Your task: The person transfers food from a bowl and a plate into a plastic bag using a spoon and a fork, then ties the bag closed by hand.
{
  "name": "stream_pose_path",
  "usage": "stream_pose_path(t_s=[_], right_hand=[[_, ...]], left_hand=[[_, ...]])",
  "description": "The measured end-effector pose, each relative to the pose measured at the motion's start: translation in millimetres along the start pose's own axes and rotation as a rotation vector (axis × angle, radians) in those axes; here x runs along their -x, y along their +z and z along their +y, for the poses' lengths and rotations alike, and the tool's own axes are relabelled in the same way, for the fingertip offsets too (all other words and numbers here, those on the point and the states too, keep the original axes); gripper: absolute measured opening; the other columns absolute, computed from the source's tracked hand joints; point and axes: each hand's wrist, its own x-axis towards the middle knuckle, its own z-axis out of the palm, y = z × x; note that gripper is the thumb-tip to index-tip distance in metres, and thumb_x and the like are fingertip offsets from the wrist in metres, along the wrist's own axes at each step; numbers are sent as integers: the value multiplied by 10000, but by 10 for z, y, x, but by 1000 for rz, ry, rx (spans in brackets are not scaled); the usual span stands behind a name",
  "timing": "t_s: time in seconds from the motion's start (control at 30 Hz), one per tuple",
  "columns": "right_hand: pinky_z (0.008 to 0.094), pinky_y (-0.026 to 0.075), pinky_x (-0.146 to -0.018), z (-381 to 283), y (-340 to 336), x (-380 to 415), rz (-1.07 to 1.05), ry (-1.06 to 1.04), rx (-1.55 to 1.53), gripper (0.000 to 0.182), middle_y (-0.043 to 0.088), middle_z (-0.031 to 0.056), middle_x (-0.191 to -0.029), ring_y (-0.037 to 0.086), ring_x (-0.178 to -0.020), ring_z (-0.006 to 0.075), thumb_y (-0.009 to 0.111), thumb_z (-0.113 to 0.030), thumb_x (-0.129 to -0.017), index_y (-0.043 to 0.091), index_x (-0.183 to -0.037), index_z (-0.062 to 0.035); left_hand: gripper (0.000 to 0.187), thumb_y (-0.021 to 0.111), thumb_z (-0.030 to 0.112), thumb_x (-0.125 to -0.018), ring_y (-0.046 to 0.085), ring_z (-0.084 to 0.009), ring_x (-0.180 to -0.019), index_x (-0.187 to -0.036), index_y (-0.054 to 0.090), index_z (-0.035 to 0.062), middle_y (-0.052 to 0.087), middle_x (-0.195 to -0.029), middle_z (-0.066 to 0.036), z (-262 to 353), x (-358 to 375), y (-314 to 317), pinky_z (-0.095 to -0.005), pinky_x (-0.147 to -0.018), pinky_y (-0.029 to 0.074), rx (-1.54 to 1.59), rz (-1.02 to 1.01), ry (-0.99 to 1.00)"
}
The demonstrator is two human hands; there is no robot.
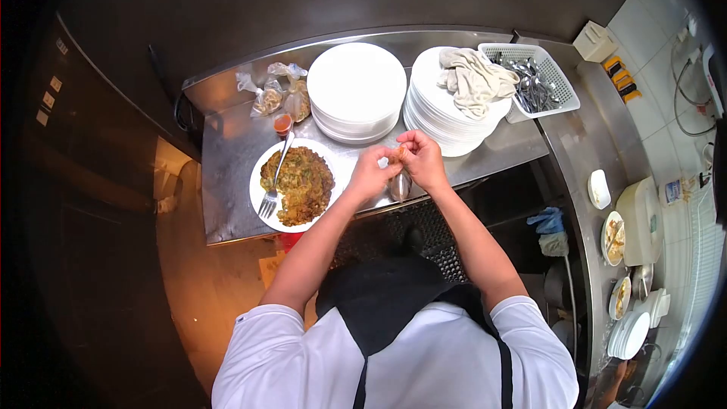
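Note:
My left hand (372,173) and my right hand (421,157) meet above the steel counter (227,204), both pinching a small orange-brown piece of food (396,154) between the fingertips. A small metal cup (400,185) stands just below the hands. Left of them sits a white plate (258,198) with a browned omelette (299,185), a fork (276,178) resting on it. A small red sauce cup (282,124) stands behind the plate.
Two stacks of white plates (356,91) (439,117) stand at the back, a cloth (475,80) on the right stack. A white basket of cutlery (539,82) is at the right. Plastic bags (282,92) lie at the back left. Dishes sit on a side counter (619,241).

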Motion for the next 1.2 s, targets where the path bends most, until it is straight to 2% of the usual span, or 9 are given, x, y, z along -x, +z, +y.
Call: stream_pose_path(t_s=[0.17,0.33,0.6,0.77,0.8,0.9,1.07,1.17,1.2], right_hand=[[255,501,-653,54,-33,212,90,-195,411,197,645,11,-782,581,-714,80,779,-72,-797,661,-940,-5],[346,517,-657,140,102,320,98,-236,547,131,674,126,-797,650,-704,241,722,-91,-788,687,-881,-6],[443,474,-731,183,-118,308,68,-355,583,72,637,167,-772,612,-786,371,658,-53,-758,639,-819,-18],[403,488,-729,43,-155,336,86,-342,472,195,615,121,-750,602,-730,307,721,-126,-790,621,-923,-26],[388,492,-724,-46,-135,347,119,-332,433,232,616,112,-755,603,-722,288,736,-144,-795,618,-958,-28],[343,503,-701,-168,-128,230,-3,-241,327,346,634,98,-799,613,-720,245,776,-192,-793,602,-1049,-36],[262,505,-679,-222,-128,22,-137,39,-190,173,651,25,-857,596,-761,83,696,-31,-869,589,-1000,2],[242,502,-677,-239,-71,-25,-174,84,-289,178,644,32,-846,599,-755,79,705,-8,-853,568,-965,-13],[238,499,-680,-278,-54,-4,-134,89,-289,206,642,35,-841,599,-755,80,706,-2,-851,551,-987,-14]], left_hand=[[156,657,161,-920,625,-165,-879,-1006,652,30,672,-954,-46,-156,-113,-91,-299,-847,492,849,-39,-426],[228,641,245,-935,580,-193,-979,-1043,625,45,657,-986,-72,-190,-154,-82,-355,-903,469,1084,-57,-595],[164,670,229,-929,604,-151,-889,-979,622,80,658,-933,-29,67,-154,-138,-298,-828,467,862,-50,-490],[182,670,252,-937,607,-129,-880,-937,641,72,658,-887,-21,179,-185,-95,-274,-800,463,672,-20,-388],[229,702,280,-910,597,-157,-962,-959,673,58,645,-1020,-57,389,-144,-110,-303,-839,461,440,-40,-390],[258,732,291,-875,554,-197,-1091,-983,704,58,589,-1177,-97,329,-158,-60,-334,-893,444,-337,5,149],[732,774,310,-799,496,-321,-1218,-1394,420,71,510,-1327,-155,115,-145,-263,-409,-1049,339,-180,219,349],[772,811,270,-736,429,-379,-1298,-1351,432,0,424,-1380,-238,357,64,-9,-485,-1077,310,-563,-6,306],[719,797,280,-737,483,-352,-1261,-1336,474,49,515,-1326,-214,321,-6,104,-505,-1091,262,-465,11,259]])
